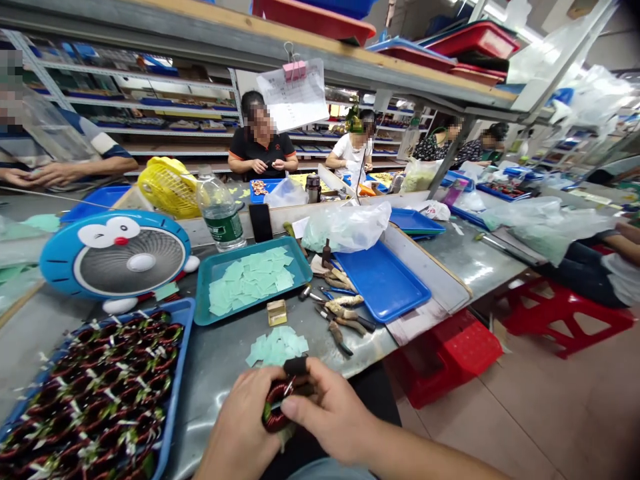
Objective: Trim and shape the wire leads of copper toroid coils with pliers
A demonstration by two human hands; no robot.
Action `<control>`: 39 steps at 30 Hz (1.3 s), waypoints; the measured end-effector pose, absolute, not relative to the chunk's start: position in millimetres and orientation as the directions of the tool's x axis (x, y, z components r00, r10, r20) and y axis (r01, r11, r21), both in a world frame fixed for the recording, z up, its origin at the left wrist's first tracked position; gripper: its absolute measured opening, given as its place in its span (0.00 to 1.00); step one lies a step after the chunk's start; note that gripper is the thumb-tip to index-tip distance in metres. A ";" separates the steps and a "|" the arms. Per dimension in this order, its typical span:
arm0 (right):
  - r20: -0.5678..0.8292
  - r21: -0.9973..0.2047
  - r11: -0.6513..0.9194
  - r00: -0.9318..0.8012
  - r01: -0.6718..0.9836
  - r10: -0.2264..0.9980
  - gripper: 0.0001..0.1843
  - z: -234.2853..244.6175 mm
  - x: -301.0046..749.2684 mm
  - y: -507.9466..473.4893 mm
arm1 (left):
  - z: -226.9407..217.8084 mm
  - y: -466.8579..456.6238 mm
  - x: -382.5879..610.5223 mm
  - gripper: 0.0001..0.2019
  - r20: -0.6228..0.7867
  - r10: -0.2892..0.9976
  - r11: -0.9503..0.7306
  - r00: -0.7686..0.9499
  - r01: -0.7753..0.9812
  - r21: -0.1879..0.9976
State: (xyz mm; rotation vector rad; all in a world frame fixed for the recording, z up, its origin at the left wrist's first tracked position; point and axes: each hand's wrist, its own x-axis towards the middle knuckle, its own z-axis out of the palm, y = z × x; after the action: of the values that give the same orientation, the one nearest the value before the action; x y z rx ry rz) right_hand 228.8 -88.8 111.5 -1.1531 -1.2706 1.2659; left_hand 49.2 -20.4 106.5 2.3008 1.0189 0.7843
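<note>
While both hands are working at the near edge of one table [210, 363], the left hand [245, 420] and right hand [333, 410] are clamping their fingers on one wire ring [274, 422]. Near left, one blue tray [176, 393] is holding many more rings, too crowded to count. Farther, one green tray [201, 303] is carrying paper slips; one box [277, 313] is sitting between it and one nearer slip pile [277, 347]. Far left, one blue fan [65, 260] and one bottle [223, 223] are standing.

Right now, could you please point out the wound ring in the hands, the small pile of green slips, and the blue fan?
Wound ring [273, 421]: head view, on its lower windings.
Small pile of green slips [278, 346]: head view, near its middle.
Blue fan [141, 263]: head view, on its pale hub.
</note>
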 end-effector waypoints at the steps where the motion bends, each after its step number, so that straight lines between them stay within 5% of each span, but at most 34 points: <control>1: 0.052 -0.980 0.068 -0.092 0.187 0.994 0.17 107.4 240.9 -86.9 | 102.7 -21.7 42.8 0.15 0.248 0.819 -0.523 0.518 0.494 0.694; 3: 0.135 -0.808 0.098 0.020 0.581 0.991 0.16 97.8 273.5 -78.2 | 94.0 -25.3 30.9 0.24 0.083 0.912 -0.295 0.402 0.499 0.815; 6: 0.189 -0.647 -0.021 0.187 0.763 0.964 0.17 82.9 325.9 -47.5 | 81.8 -30.2 19.2 0.33 -0.136 0.958 0.022 0.254 0.407 0.913; 12: 0.081 -0.453 -0.010 0.052 0.891 0.995 0.19 61.2 365.3 23.4 | 97.2 -34.2 15.3 0.28 -0.159 0.935 0.013 0.318 0.415 0.910; 16: 0.091 -0.499 0.033 0.015 0.866 0.996 0.19 58.5 370.0 32.2 | 116.5 -32.2 10.9 0.27 -0.161 0.903 -0.024 0.398 0.421 0.907; 21: 0.159 -0.709 0.002 0.157 0.705 0.975 0.24 76.1 363.0 -1.3 | 122.7 -34.0 2.5 0.28 -0.198 0.896 0.012 0.398 0.424 0.906; 24: -0.047 -0.877 -0.085 0.092 0.473 0.995 0.27 95.4 330.8 -43.9 | 125.6 -35.7 2.1 0.27 -0.179 0.893 -0.012 0.412 0.421 0.907; 26: -0.330 -0.937 -0.296 -0.198 0.184 0.923 0.25 111.9 301.5 -70.3 | 128.4 -36.2 3.6 0.27 -0.164 0.885 -0.046 0.436 0.432 0.901; 27: -0.368 -0.928 -0.326 -0.300 0.182 0.880 0.24 120.9 287.2 -80.2 | 129.8 -36.5 4.5 0.26 -0.153 0.879 -0.072 0.451 0.443 0.893; 32: -0.225 -0.841 0.022 -0.387 0.541 0.894 0.03 157.0 246.2 -94.7 | 133.6 -41.0 5.3 0.24 -0.076 0.835 -0.237 0.545 0.481 0.844; 39: -0.208 -0.803 0.123 -0.469 0.583 0.858 0.05 154.9 241.6 -98.3 | 132.8 -49.8 0.0 0.21 -0.044 0.800 -0.309 0.598 0.475 0.824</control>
State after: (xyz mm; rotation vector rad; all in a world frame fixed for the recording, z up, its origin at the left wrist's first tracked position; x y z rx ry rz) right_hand 241.6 -98.3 154.9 -1.4074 -2.1000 1.2711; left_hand 0.0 -49.8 132.8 1.9656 1.0137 0.4780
